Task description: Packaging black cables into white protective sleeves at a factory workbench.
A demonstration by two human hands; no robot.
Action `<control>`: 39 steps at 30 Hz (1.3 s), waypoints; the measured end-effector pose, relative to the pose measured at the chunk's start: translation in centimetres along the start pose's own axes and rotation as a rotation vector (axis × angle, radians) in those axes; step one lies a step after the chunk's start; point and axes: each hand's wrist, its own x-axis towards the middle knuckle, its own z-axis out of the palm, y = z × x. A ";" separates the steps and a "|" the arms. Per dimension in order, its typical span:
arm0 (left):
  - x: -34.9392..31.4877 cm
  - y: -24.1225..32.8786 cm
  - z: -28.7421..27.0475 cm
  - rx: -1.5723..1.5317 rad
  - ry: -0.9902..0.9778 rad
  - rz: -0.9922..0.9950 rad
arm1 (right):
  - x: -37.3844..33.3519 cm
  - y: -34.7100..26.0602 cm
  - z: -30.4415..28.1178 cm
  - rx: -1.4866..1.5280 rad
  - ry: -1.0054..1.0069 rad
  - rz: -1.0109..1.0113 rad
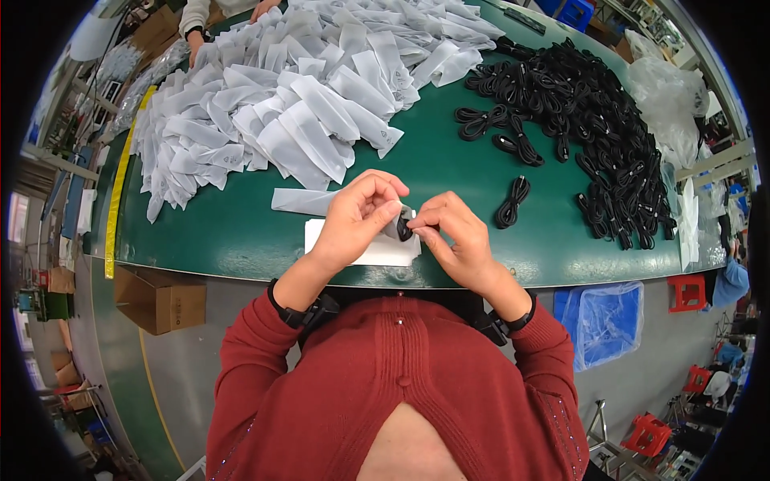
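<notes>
Near the table's front edge, my left hand [357,220] pinches a small translucent plastic bag [392,229] between thumb and fingers. My right hand [457,240] grips a coiled black cable [405,228] at the bag's mouth; part of the coil is hidden by the fingers and the bag. Below both hands lies a white flat stack [389,255], perhaps paper or cards. One more frosted bag [297,200] rests flat just beyond my left hand. To the right of my right hand, a single coiled black cable [512,202] lies on the green table [457,172].
A large heap of frosted bags [297,112] covers the far left, where another person's hand [195,46] reaches in. Many coiled black cables [597,128] are piled at right. A yellow strip [120,192] runs along the left edge. A blue bin [597,321] and cardboard box [160,301] stand below.
</notes>
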 end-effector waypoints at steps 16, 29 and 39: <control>0.4 1.9 -0.6 -0.179 -0.010 -0.180 | 2.5 -0.1 0.5 -0.027 0.023 -0.086; -0.9 2.8 -13.0 1.120 0.199 0.208 | 0.0 2.2 -1.7 -0.278 0.128 0.170; 3.0 0.0 -12.8 1.862 -0.387 0.401 | -0.9 7.2 -6.3 -0.781 0.073 0.211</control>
